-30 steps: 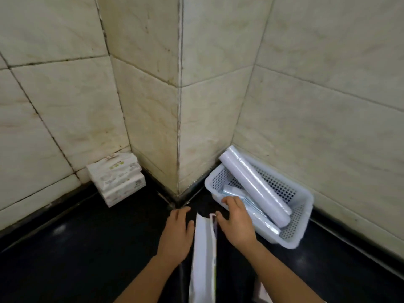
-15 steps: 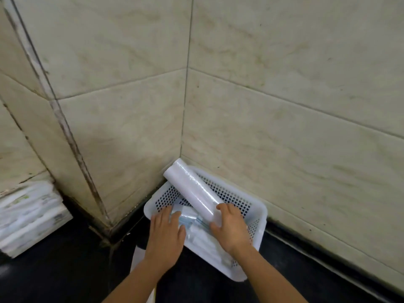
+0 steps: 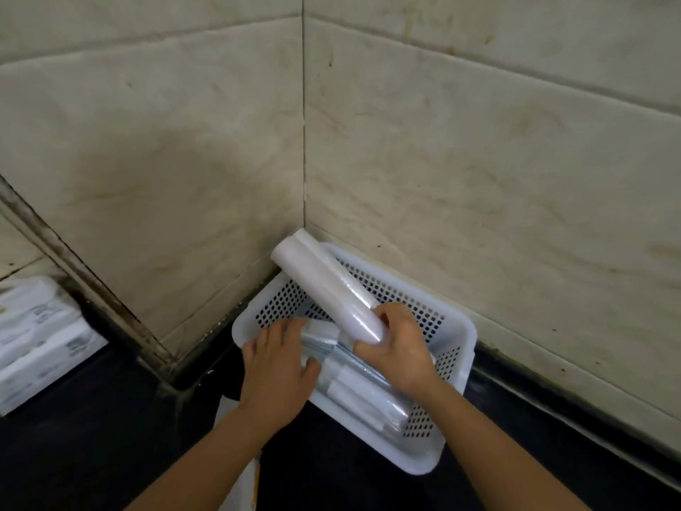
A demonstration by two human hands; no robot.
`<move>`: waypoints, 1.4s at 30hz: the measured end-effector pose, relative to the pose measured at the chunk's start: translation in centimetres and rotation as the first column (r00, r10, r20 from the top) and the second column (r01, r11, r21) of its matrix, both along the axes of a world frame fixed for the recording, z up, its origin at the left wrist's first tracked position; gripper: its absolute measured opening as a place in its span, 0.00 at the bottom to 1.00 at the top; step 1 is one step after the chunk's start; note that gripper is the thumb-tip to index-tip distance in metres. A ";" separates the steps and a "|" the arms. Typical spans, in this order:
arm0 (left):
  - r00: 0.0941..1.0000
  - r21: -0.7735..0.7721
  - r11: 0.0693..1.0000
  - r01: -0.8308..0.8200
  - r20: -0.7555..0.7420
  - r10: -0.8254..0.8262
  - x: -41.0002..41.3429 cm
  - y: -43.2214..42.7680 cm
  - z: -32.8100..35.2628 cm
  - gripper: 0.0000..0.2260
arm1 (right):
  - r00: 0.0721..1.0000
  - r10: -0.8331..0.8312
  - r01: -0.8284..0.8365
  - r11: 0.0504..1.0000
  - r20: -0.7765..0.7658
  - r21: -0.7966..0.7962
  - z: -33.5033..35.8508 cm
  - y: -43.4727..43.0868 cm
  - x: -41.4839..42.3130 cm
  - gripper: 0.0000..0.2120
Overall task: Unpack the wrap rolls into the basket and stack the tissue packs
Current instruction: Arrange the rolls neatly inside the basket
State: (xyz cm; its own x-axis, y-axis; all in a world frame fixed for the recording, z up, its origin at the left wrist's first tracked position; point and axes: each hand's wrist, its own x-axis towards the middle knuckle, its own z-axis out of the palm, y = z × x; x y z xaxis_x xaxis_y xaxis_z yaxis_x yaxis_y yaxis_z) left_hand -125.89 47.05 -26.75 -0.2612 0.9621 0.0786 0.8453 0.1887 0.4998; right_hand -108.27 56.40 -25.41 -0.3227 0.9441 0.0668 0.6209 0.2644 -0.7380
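White perforated basket (image 3: 455, 328) in tiled wall corner, on dark floor. Tissue packs (image 3: 35, 348) stacked at 9 o'clock. Wrap roll (image 3: 324, 289) tilted toward 11 o'clock over basket; right hand (image 3: 400, 344) closed around lower end. Left hand (image 3: 276, 370) spread open, flat on wrapped rolls (image 3: 361, 389) lying inside.

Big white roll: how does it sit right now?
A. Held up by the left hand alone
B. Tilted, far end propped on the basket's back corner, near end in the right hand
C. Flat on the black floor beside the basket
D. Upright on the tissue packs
B: the big white roll slants up over the basket rim, with the right hand gripping its near end.
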 end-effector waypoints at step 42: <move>0.878 -0.540 0.701 0.466 0.184 -0.442 -3.8 8.3 -0.3 0.41 | 0.685 0.397 -0.283 0.918 0.611 -0.279 1.2 -4.0 1.0 0.37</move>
State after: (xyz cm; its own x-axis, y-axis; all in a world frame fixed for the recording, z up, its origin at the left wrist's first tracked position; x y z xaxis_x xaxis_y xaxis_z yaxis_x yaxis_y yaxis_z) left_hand -129.71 55.36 -27.07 0.2275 0.8336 -0.5034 0.8850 0.0386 0.4639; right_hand -107.30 52.44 -24.18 -0.5326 0.7395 -0.4117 0.8462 0.4754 -0.2409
